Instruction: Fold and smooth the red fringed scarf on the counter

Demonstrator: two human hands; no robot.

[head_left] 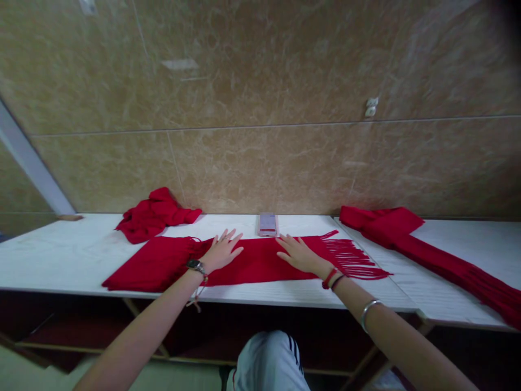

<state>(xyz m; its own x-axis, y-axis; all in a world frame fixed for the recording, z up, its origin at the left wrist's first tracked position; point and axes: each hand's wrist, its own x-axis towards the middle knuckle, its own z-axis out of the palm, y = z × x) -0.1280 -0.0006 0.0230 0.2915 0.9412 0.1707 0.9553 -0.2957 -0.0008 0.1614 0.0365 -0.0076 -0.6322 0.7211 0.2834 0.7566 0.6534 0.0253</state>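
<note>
Scarf [260,260], red and fringed, lies lengthwise along the white table [49,255], close to its near edge, probably because the top is narrow and this puts the cloth within easy reach of both arms. Taking the middle of this scarf as the clock's centre, the left hand [223,252] is at nine o'clock and the right hand [299,254] at three. Both are palm down with the fingers spread, pinching nothing; that posture would press the fabric flat over a wide area, though whether the palms bear down or only rest lightly I cannot tell. Further towards nine o'clock sits a thicker red section [142,266] with a little fringe at its inner edge; whether it is this scarf doubled over or another piece, I cannot tell. Towards three o'clock the fringe [352,258] fans out in loose strands, apparently because nothing holds them together. A phone [267,224] lies at one o'clock, just beyond the far edge, seemingly set there to be clear of the cloth. A crumpled red cloth [157,214] sits at ten o'clock and another long red scarf [391,236] stretches out around three; both lie off to the sides, which leaves the middle to the hands.
</note>
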